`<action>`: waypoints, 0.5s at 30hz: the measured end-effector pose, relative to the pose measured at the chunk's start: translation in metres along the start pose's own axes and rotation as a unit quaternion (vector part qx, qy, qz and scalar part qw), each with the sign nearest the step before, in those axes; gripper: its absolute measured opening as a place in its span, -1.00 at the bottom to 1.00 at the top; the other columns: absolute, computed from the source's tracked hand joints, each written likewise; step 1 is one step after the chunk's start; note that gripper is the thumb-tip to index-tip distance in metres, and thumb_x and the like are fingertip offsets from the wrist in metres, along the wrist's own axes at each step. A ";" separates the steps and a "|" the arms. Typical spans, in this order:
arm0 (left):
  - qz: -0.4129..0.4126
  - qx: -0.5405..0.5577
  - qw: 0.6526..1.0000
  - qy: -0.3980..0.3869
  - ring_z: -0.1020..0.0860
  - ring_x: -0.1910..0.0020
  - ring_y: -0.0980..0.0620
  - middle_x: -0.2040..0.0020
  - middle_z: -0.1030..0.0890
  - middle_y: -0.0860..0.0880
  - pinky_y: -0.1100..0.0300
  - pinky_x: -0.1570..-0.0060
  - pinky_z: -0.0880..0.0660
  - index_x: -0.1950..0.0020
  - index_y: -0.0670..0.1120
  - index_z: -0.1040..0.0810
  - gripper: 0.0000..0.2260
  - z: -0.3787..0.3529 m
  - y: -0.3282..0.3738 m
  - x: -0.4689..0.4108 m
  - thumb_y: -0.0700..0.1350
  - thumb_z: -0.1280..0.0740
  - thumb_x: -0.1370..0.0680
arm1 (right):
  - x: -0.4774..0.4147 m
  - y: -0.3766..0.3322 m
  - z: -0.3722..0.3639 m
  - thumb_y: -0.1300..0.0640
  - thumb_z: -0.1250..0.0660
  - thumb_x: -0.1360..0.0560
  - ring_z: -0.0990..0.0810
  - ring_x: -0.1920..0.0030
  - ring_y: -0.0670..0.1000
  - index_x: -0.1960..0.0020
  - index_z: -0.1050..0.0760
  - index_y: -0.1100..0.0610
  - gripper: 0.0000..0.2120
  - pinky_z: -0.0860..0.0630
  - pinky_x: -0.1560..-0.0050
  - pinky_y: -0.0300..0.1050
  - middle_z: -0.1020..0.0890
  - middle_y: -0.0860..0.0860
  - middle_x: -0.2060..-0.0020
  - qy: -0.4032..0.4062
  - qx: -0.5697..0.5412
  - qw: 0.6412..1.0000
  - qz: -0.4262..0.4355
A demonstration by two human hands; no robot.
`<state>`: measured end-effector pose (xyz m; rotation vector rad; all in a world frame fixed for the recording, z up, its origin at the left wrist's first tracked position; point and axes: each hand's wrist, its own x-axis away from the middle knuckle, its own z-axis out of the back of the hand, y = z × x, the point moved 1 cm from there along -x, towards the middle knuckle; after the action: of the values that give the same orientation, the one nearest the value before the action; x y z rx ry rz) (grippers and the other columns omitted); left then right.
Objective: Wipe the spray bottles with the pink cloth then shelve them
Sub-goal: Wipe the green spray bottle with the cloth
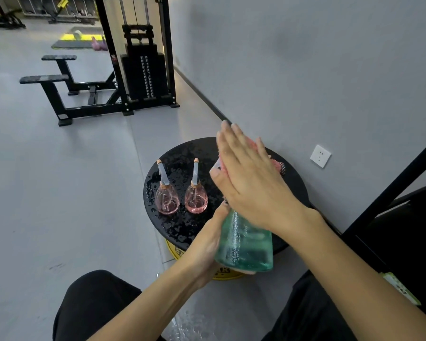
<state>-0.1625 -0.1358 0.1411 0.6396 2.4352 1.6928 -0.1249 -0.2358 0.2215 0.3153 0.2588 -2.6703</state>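
My left hand [208, 244] grips a green translucent spray bottle [246, 244] from the left side and underneath, tilted over the near edge of a round black wet tabletop [180, 156]. My right hand [249, 178], fingers flat and extended, presses the pink cloth [279, 166] over the bottle's upper part; only bits of cloth show past the palm. Two small pink bottles [167, 196] [196, 194] with long nozzles stand upright on the tabletop's left part.
A grey wall with a white socket [320, 156] runs along the right. A black shelf frame [403, 205] stands at the right edge. A black weight machine [138, 70] and its footrests occupy the floor behind. My knees in black trousers are at the bottom.
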 end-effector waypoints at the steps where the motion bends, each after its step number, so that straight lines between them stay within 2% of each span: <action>1: -0.007 0.004 1.000 -0.004 -0.67 -0.12 0.01 -0.16 -0.69 0.00 0.13 0.05 -0.66 -0.25 0.12 -0.53 -0.59 0.001 0.001 0.001 0.29 -0.17 -0.54 | 0.003 -0.001 -0.001 -0.18 0.31 -0.56 0.31 -0.56 -0.08 -0.60 0.20 0.12 -0.32 0.36 -0.53 -0.03 0.22 0.00 -0.58 -0.007 0.017 1.000 0.022; 4: -0.008 0.012 1.000 -0.014 -0.67 -0.11 0.04 -0.14 -0.70 0.00 0.15 0.02 -0.64 -0.20 0.16 -0.61 -0.59 0.003 0.001 0.002 0.23 -0.10 -0.51 | 0.005 0.006 0.004 -0.13 0.25 -0.62 0.32 -0.55 -0.14 -0.60 0.18 0.08 -0.40 0.35 -0.53 -0.05 0.22 -0.06 -0.58 -0.024 0.012 0.998 0.049; 8: 0.003 0.015 1.000 -0.012 -0.65 -0.16 0.02 -0.17 -0.69 -0.03 0.20 -0.05 -0.58 -0.07 0.17 -0.71 -0.58 -0.002 0.001 0.002 0.23 -0.09 -0.53 | -0.006 0.015 0.013 -0.09 0.16 -0.68 0.35 -0.54 -0.14 -0.59 0.25 0.06 -0.44 0.32 -0.55 0.01 0.28 -0.08 -0.57 -0.007 -0.026 1.000 -0.003; 10: 0.002 0.015 1.000 -0.005 -0.63 -0.21 0.01 -0.21 -0.67 -0.01 0.15 -0.12 -0.58 -0.14 0.20 -0.67 -0.58 -0.003 0.001 0.002 0.26 -0.06 -0.58 | -0.005 0.010 0.013 -0.14 0.20 -0.66 0.35 -0.54 -0.12 -0.59 0.25 0.08 -0.41 0.32 -0.54 0.06 0.27 -0.06 -0.57 -0.014 -0.006 1.000 0.001; 12: 0.002 0.016 1.000 -0.005 -0.63 -0.20 -0.01 -0.22 -0.66 0.01 0.05 -0.08 -0.63 -0.30 0.19 -0.55 -0.56 -0.001 0.000 0.001 0.30 -0.05 -0.59 | 0.000 0.004 0.009 -0.18 0.27 -0.61 0.34 -0.54 -0.12 -0.60 0.21 0.08 -0.37 0.31 -0.54 0.11 0.25 -0.07 -0.58 -0.040 0.035 0.998 0.041; 13: 0.002 0.014 1.000 -0.008 -0.65 -0.17 0.01 -0.21 -0.67 0.03 0.03 -0.04 -0.62 -0.31 0.20 -0.52 -0.56 0.000 0.000 0.001 0.30 -0.05 -0.56 | 0.003 0.003 0.008 -0.18 0.28 -0.59 0.33 -0.54 -0.14 -0.60 0.18 0.07 -0.36 0.32 -0.54 0.12 0.23 -0.09 -0.58 -0.052 0.045 0.996 0.060; 15: 0.004 0.014 1.000 -0.013 -0.66 -0.13 0.04 -0.18 -0.68 0.06 0.04 -0.04 -0.61 -0.19 0.26 -0.61 -0.58 0.000 0.000 0.003 0.30 -0.06 -0.53 | 0.002 0.007 0.010 -0.17 0.25 -0.59 0.33 -0.54 -0.18 -0.61 0.15 0.04 -0.37 0.31 -0.54 0.10 0.21 -0.13 -0.58 -0.065 0.033 0.995 0.068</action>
<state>-0.1650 -0.1347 0.1416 0.6723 2.4445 1.6461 -0.1258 -0.2454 0.2296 0.1725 0.1048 -2.5551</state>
